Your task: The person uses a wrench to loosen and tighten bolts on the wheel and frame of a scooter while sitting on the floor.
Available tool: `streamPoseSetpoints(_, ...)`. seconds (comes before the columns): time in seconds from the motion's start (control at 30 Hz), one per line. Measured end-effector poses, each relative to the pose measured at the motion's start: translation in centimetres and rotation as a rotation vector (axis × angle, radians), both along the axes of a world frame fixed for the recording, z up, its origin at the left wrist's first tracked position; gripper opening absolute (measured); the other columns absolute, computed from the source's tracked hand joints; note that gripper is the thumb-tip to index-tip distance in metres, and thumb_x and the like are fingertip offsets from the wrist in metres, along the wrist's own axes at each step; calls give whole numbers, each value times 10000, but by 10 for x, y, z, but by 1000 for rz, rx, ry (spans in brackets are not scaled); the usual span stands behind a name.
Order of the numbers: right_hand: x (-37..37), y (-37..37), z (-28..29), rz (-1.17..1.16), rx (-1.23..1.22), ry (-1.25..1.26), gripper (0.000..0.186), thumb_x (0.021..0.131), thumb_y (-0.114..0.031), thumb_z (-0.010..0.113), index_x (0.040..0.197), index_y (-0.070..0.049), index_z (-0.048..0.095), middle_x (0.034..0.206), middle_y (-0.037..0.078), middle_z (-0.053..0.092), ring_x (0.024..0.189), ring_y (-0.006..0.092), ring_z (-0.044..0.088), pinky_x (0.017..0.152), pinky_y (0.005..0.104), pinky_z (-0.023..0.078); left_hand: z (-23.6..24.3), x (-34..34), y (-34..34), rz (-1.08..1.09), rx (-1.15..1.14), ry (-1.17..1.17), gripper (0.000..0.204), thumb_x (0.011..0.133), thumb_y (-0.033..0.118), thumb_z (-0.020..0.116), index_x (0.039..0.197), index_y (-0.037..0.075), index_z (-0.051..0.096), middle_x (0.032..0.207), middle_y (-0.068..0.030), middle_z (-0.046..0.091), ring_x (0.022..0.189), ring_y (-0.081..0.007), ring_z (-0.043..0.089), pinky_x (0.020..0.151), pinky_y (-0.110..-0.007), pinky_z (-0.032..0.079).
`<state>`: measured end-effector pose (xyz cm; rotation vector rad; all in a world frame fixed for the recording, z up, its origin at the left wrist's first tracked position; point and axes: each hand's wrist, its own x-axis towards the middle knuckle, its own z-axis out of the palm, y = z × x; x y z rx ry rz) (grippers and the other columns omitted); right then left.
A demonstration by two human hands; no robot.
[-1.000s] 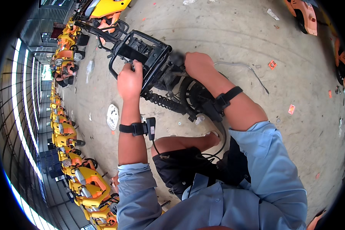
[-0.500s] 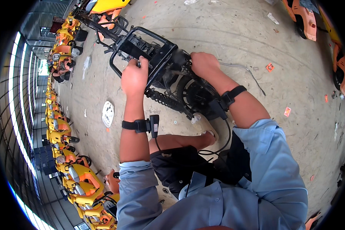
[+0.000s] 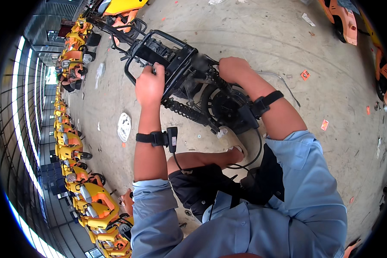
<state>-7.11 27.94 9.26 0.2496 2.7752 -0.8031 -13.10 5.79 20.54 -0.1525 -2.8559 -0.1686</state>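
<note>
Bare chassis (image 3: 182, 62) sat upper centre-left of the shot, with its wheel (image 3: 223, 107) just below and right. Left hand (image 3: 150, 88) was curled up against the chassis's near side, a small dark bit (image 3: 154, 70) poking out at the top, though I couldn't tell what it pinched. Right hand (image 3: 234, 69) was bunched upper centre, right by the shock (image 3: 218, 81); fingertips hidden, so couldn't tell its grip either. Thin cable (image 3: 284, 80) lay upper right, yellow scooters (image 3: 66, 148) lined the left.
</note>
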Motion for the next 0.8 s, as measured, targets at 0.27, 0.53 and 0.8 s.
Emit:
streamPoseSetpoints(0.27, 5, 4, -2, 3, 14, 89, 283, 917, -250, 547, 995, -54, 737, 998, 153, 723, 950, 345, 689, 801, 442, 553, 0, -1, -1, -14, 19, -22, 501, 909, 481, 505, 981, 34, 719, 846, -239, 704, 852, -418, 689, 790, -487, 542)
streamPoseSetpoints(0.53, 18, -1, -6, -60, 44, 125, 308, 944, -289, 538, 1022, -51, 718, 1017, 158, 718, 955, 339, 688, 814, 440, 554, -5, 7, 4, 7, -5, -38, 489, 908, 487, 503, 952, 53, 723, 859, -236, 706, 856, -410, 689, 778, -480, 544)
streamPoseSetpoints(0.8, 10, 2, -4, -35, 6, 101, 263, 883, -191, 549, 1016, -47, 726, 1027, 169, 718, 976, 346, 690, 825, 441, 553, -1, 10, 7, 31, -32, 7, 477, 920, 477, 479, 935, 66, 722, 857, -233, 708, 849, -417, 691, 772, -483, 550)
